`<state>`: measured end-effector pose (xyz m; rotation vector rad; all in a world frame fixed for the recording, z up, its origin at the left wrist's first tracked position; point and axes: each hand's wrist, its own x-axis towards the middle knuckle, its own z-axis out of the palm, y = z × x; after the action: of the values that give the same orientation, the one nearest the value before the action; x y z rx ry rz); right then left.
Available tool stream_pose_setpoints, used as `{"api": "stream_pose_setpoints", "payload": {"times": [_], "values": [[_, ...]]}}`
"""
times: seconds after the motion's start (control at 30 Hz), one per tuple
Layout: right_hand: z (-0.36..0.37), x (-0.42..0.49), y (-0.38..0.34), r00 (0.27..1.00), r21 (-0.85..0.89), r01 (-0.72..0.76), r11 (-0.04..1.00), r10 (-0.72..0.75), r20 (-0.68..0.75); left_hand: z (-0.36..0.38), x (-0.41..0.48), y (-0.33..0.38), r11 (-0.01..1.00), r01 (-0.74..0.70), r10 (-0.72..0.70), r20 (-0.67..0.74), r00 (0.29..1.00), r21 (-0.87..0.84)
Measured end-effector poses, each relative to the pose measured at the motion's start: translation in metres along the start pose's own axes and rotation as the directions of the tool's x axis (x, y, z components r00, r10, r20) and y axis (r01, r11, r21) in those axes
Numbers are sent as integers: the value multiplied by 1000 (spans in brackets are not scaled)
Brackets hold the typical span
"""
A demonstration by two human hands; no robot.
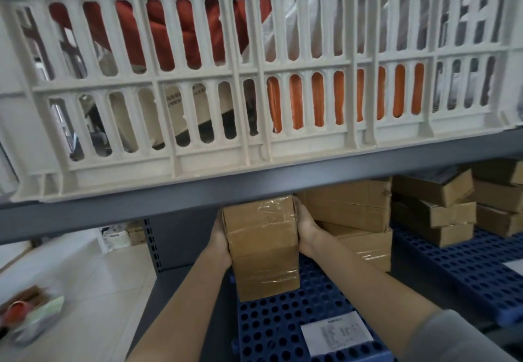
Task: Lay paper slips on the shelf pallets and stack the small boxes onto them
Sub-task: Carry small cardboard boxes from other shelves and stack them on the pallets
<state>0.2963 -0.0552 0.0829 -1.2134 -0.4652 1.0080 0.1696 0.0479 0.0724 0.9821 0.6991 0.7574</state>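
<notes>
A small taped cardboard box (263, 245) is held between both palms under the shelf beam. My left hand (221, 237) presses its left side and my right hand (307, 230) presses its right side. The box's lower edge meets the blue perforated pallet (283, 322). A white printed paper slip (336, 334) lies on the pallet's near edge. To the right of the held box, a stack of bigger cardboard boxes (356, 211) stands on the same pallet.
A grey steel shelf beam (198, 192) crosses overhead, carrying a white slatted crate (198, 78). A second blue pallet (467, 265) at right holds stacked small boxes (435, 206). A grey shelf upright (152, 245) stands at left. Tape rolls and packets (28, 316) lie on the floor.
</notes>
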Motion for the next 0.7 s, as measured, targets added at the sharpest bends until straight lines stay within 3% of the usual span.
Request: {"api": "stream_pose_setpoints", "payload": {"times": [0.23, 0.47, 0.6, 0.7], "values": [[0, -13, -5, 999, -191, 14, 981, -22, -40, -4, -8, 3, 999, -34, 35, -39, 999, 42], [-15, -41, -16, 997, -307, 14, 952, -38, -73, -17, -26, 3, 977, -53, 85, -150, 985, 206], [-21, -56, -22, 983, -489, 93, 868, -158, -93, -17, -55, 5, 932, -53, 148, -243, 959, 359], [-30, -72, -34, 964, -685, 196, 702, -267, 2, -13, -81, 13, 857, -101, 291, -313, 904, 504]]}}
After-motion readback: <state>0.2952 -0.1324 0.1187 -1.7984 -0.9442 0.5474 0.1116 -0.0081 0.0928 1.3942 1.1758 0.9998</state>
